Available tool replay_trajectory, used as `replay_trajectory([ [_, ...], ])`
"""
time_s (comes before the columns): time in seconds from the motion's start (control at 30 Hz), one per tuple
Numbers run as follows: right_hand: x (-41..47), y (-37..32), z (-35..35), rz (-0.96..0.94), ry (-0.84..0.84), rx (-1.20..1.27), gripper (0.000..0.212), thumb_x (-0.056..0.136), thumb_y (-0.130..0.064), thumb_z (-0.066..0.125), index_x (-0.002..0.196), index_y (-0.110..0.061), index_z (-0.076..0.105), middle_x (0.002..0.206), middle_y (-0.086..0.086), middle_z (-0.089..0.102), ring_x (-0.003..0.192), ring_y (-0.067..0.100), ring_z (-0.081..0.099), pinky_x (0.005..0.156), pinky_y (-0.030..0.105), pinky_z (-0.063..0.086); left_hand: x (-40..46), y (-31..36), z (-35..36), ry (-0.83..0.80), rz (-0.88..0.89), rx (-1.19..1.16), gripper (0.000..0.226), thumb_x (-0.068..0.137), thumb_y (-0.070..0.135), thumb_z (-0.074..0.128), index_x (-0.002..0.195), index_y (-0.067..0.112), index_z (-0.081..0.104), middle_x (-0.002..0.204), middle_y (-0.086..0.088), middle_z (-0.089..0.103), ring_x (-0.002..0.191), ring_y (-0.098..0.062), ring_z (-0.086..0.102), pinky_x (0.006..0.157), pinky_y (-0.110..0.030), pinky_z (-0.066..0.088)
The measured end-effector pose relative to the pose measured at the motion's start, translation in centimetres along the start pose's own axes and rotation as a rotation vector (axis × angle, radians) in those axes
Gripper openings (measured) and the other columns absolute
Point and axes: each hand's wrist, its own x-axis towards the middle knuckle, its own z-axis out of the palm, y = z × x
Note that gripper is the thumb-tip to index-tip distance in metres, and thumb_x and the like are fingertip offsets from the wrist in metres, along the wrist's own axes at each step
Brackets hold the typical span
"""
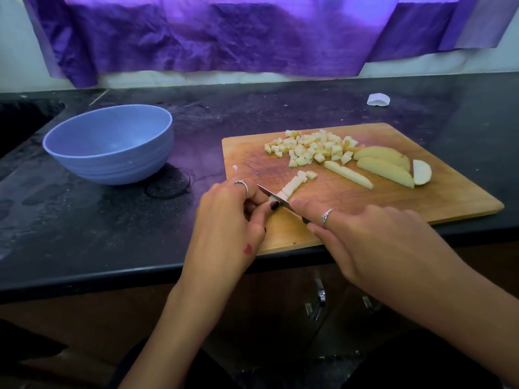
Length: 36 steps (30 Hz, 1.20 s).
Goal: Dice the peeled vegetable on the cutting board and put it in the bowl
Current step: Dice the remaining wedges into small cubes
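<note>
Pale vegetable strip (pixel 290 189) is lying near the cutting board's (pixel 393 203) front-left corner, and it's being crosscut now. Left hand (pixel 233 220) is pinning its near end, fingers curled around it. Right hand (pixel 362 237) is gripping the knife (pixel 276 198), fingers wrapped on the handle, index laid along the spine; blade is sitting across the strip. A couple of fresh cubes (pixel 307 175) are sitting just past the strip's far end.

Diced pile (pixel 311 148) is building toward the board's back edge, roughly centre. Still waiting uncut: one loose strip (pixel 348 174) mid-board, plus wedges (pixel 384 167) toward the right edge.

Blue bowl (pixel 109 144) is sitting on the dark surface (pixel 84 220) off the board's left edge, well apart; no dice visible inside it.

Judging progress: around half diced, transfer not started.
</note>
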Motion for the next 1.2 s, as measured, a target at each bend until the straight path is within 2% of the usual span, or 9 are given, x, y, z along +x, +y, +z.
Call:
replay_trajectory([
  [0.07,-0.3,0.1,-0.3,-0.008,0.063,-0.053,0.06,0.096,-0.044,0.045,0.144,-0.049,0.009,0.058,-0.009,0.035,0.045,0.004,0.026,0.041,0.02,0.018,0.0,-0.1,0.0,0.005,-0.001,-0.004,0.012,0.082,0.021,0.073,0.072,0.016,0.068,0.071,0.006,0.063,0.074,-0.012,0.056,0.067,-0.025,0.041],
  [0.2,-0.8,1.2,0.2,0.054,0.043,0.183,0.043,0.096,-0.05,0.021,0.139,-0.052,0.017,0.063,-0.009,0.048,0.055,0.005,0.046,0.047,0.018,0.031,0.0,-0.1,-0.1,-0.006,0.026,0.004,0.013,0.082,0.023,0.072,0.071,0.019,0.068,0.071,0.009,0.061,0.072,-0.007,0.056,0.066,-0.019,0.041],
  [0.3,-0.8,1.3,0.2,0.052,0.124,0.376,0.024,0.091,-0.052,0.029,0.112,-0.061,0.037,0.053,-0.006,0.049,0.05,0.01,0.05,0.043,0.019,0.033,0.0,-0.2,-0.1,-0.022,0.013,0.015,0.013,0.084,0.026,0.07,0.074,0.018,0.069,0.075,0.008,0.062,0.076,-0.009,0.056,0.066,-0.022,0.041],
  [0.47,-0.3,1.0,0.6,0.088,0.125,0.393,0.026,0.091,-0.051,0.035,0.076,-0.072,0.028,0.049,-0.006,0.047,0.056,0.005,0.053,0.045,0.019,0.037,0.0,-0.2,-0.2,-0.036,0.023,0.01,0.012,0.084,0.025,0.07,0.074,0.019,0.067,0.075,0.009,0.063,0.077,-0.009,0.057,0.068,-0.024,0.044],
  [0.6,-0.5,1.1,0.6,0.117,0.123,0.485,0.012,0.093,-0.046,0.038,0.092,-0.054,0.047,0.052,-0.006,0.045,0.071,-0.009,0.049,0.058,0.014,0.04,-0.1,-0.1,-0.1,-0.02,-0.001,-0.003,0.013,0.082,0.03,0.072,0.074,0.022,0.066,0.072,0.012,0.061,0.075,-0.006,0.056,0.069,-0.025,0.046],
  [0.67,-0.7,1.1,0.6,0.128,0.091,0.493,0.028,0.092,-0.048,0.034,0.108,-0.038,0.055,0.054,-0.006,0.044,0.075,-0.012,0.046,0.059,0.014,0.04,-0.1,-0.1,0.0,-0.02,-0.008,-0.006,0.012,0.08,0.036,0.071,0.079,0.025,0.065,0.076,0.014,0.058,0.076,-0.003,0.054,0.069,-0.019,0.044],
  [0.8,-0.8,0.6,0.3,0.167,0.07,0.483,0.038,0.087,-0.052,0.029,0.108,-0.035,0.056,0.057,-0.005,0.046,0.059,0.007,0.048,0.049,0.019,0.037,0.1,-0.5,-0.3,-0.087,0.003,-0.012,0.014,0.081,0.036,0.068,0.092,0.028,0.069,0.08,0.017,0.053,0.077,0.003,0.049,0.067,-0.007,0.036],
  [1.0,-0.9,-0.2,0.0,0.203,0.019,0.516,0.058,0.083,-0.055,0.021,0.11,-0.02,0.058,0.057,-0.004,0.046,0.057,0.009,0.049,0.045,0.018,0.036,0.1,-0.6,-0.5,-0.099,0.013,-0.04,0.004,0.081,0.033,0.069,0.079,0.03,0.069,0.075,0.017,0.057,0.076,0.002,0.05,0.064,-0.007,0.035],
  [1.2,-0.6,-0.8,-0.3,0.207,0.011,0.51,0.038,0.091,-0.046,0.029,0.118,-0.037,0.054,0.058,-0.004,0.045,0.06,0.009,0.05,0.048,0.018,0.037,0.1,-0.6,-0.4,-0.058,0.008,-0.065,0.01,0.079,0.026,0.074,0.071,0.027,0.068,0.068,0.016,0.059,0.076,0.002,0.051,0.063,-0.004,0.035],
])
